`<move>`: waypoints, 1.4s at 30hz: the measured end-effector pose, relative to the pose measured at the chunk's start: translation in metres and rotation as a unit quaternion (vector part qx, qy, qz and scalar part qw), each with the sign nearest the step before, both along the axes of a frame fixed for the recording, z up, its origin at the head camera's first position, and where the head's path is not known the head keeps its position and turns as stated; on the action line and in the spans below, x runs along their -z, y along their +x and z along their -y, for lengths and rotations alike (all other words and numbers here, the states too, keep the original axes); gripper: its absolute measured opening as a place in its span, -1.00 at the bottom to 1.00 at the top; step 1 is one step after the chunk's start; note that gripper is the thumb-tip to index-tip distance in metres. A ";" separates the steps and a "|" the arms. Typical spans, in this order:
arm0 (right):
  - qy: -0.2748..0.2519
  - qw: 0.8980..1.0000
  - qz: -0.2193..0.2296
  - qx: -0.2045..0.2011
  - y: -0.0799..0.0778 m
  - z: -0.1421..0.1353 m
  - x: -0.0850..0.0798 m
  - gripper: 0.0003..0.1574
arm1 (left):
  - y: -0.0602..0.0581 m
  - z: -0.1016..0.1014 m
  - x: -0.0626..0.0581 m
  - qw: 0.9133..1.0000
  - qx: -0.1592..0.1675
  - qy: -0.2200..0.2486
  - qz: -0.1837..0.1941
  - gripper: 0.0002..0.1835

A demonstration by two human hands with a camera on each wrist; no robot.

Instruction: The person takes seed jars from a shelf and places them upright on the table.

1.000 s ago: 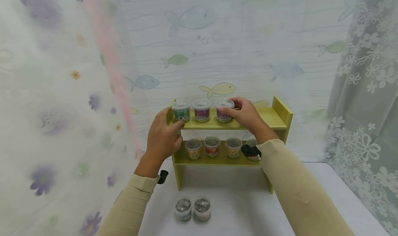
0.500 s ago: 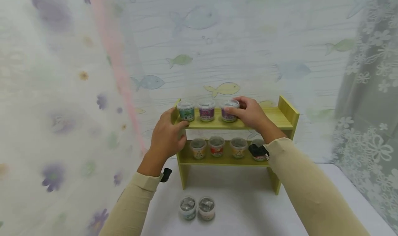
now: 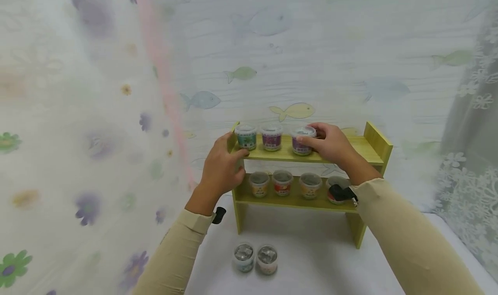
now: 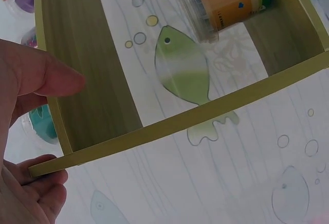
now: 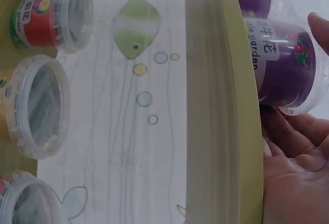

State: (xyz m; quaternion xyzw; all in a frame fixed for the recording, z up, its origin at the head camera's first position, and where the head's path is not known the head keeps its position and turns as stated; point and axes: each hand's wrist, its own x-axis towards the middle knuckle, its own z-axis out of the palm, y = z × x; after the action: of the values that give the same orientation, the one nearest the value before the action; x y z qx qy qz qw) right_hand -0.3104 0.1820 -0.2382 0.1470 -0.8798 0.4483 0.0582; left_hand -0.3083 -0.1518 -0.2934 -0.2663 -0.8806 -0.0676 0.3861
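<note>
A small two-tier wooden shelf (image 3: 295,204) in yellow-green stands on a white cloth. My left hand (image 3: 221,167) grips its upper left end, fingers round the side panel (image 4: 180,121) and the thumb by the top board. On the top tier, my right hand (image 3: 336,146) holds a purple-labelled plastic cup (image 3: 298,149) with a clear lid, thumb at the front. The right wrist view shows this cup (image 5: 288,64) lying over the board's edge, fingers beneath it. Left of it stand another purple cup (image 3: 271,138) and a green-labelled cup (image 3: 246,138).
Several cups line the lower tier: yellow (image 3: 259,185), red (image 3: 282,183), yellow (image 3: 310,186), and a red one (image 3: 334,198) partly behind the right wrist strap. Two lidded cups (image 3: 244,258) stand on the cloth (image 3: 303,260) in front. Printed curtains hang behind and at the left.
The head view has swung left, shifting everything rightward in it. The held purple cup has moved slightly right, away from its neighbour. My left hand keeps its grip on the shelf.
</note>
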 end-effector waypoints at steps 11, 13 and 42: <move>0.014 1.000 -0.022 -0.003 0.011 -0.006 0.000 -0.03 | 0.001 -0.004 -0.001 1.000 -0.011 0.000 0.013 -0.63; 0.011 1.000 -0.025 -0.001 0.012 -0.008 0.000 -0.06 | 0.001 -0.005 -0.001 1.000 -0.010 0.000 0.014 -0.63; -0.014 0.998 -0.057 -0.014 0.041 -0.016 0.001 -0.22 | 0.002 -0.004 -0.003 1.000 -0.016 0.000 0.008 -0.62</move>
State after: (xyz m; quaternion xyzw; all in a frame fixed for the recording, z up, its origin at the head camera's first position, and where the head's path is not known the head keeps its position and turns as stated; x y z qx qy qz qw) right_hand -0.2696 0.1983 -0.2387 0.1842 -0.8666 0.4520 0.1039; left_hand -0.3060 -0.1475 -0.2902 -0.2520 -0.8878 -0.0637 0.3798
